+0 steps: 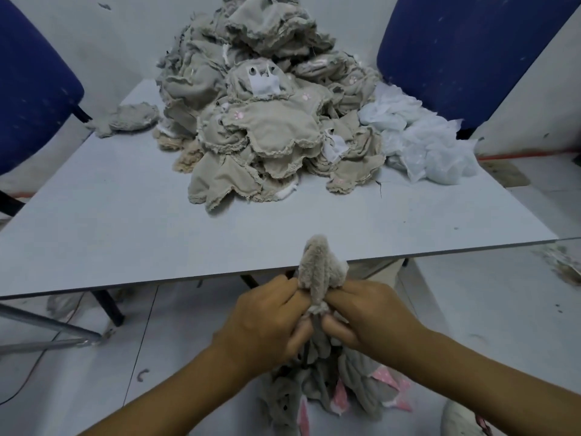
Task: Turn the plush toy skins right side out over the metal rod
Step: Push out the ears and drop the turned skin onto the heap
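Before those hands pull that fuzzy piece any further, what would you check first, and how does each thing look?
1. Left hand grips the plush skin: ok.
2. Right hand pinches it from the other side: ok.
3. Fuzzy side showing at the skin's top: ok.
4. Metal rod inside the skin: cannot tell, hidden by fabric.
5. Pile of unturned skins on the table within reach: ok.
6. Turned skins below the hands, out of the way: ok.

Both hands pinch a furry grey plush skin below the table edge — left hand, right hand — fuzzy tip standing upright. Heap of beige inside-out skins on the tabletop; white stuffing beside it.
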A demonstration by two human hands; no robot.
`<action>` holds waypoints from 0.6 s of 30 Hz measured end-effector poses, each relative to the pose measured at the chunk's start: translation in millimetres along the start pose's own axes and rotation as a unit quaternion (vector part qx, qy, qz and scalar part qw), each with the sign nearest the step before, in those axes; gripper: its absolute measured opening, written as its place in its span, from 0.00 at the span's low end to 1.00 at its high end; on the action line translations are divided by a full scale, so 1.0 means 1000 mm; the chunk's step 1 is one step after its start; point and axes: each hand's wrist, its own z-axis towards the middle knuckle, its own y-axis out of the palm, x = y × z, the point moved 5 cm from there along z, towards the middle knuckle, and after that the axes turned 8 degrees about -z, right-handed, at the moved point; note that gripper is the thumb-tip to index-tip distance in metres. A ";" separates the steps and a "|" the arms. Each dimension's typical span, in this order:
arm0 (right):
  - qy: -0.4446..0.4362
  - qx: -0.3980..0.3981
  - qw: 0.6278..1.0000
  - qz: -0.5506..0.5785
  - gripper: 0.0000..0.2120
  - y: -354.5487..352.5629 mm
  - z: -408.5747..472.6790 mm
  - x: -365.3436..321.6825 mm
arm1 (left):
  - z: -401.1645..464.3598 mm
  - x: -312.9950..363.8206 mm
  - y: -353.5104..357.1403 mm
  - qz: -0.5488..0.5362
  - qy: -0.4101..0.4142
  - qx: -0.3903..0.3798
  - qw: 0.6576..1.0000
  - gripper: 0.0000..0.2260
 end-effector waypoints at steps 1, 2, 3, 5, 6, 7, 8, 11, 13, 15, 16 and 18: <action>0.012 -0.006 1.000 0.003 0.15 0.004 0.001 0.001 | -0.001 -0.002 0.001 0.006 -0.010 -0.002 1.000 0.05; 0.020 -0.012 1.000 0.005 0.16 0.007 0.001 0.001 | -0.001 -0.004 0.001 0.004 -0.022 -0.007 1.000 0.07; 0.024 -0.019 1.000 0.007 0.15 0.009 0.002 0.001 | -0.002 -0.006 0.002 -0.007 -0.036 -0.015 0.999 0.08; 0.020 -0.026 0.999 0.014 0.12 0.008 0.001 -0.002 | -0.005 -0.009 0.004 -0.041 -0.060 -0.042 0.996 0.10; 0.009 -0.028 0.999 0.015 0.10 0.007 0.001 -0.002 | -0.006 -0.009 0.004 -0.054 -0.062 -0.060 0.995 0.11; -0.008 -0.030 0.999 0.013 0.08 0.005 0.001 -0.002 | -0.007 -0.011 0.003 -0.059 -0.054 -0.078 0.994 0.11; -0.028 -0.031 0.999 0.008 0.07 0.002 0.002 0.000 | -0.007 -0.013 0.001 -0.059 -0.041 -0.094 0.993 0.12; -0.060 -0.026 0.998 -0.015 0.08 -0.006 0.003 0.003 | -0.003 -0.015 -0.004 -0.048 -0.017 -0.101 0.994 0.11; -0.057 -0.033 0.998 -0.020 0.06 -0.008 0.005 0.003 | 0.000 -0.015 -0.005 -0.062 -0.022 -0.094 0.993 0.11; -0.056 -0.049 0.997 -0.007 0.05 -0.009 0.008 0.002 | 0.003 -0.012 -0.008 -0.081 -0.007 -0.094 0.992 0.11; -0.065 -0.051 0.997 0.000 0.05 -0.011 0.010 0.002 | 0.006 -0.010 -0.010 -0.080 0.015 -0.090 0.993 0.11; -0.087 -0.029 0.995 0.033 0.05 -0.024 0.015 0.001 | 0.014 -0.002 -0.023 -0.081 0.068 -0.057 0.993 0.08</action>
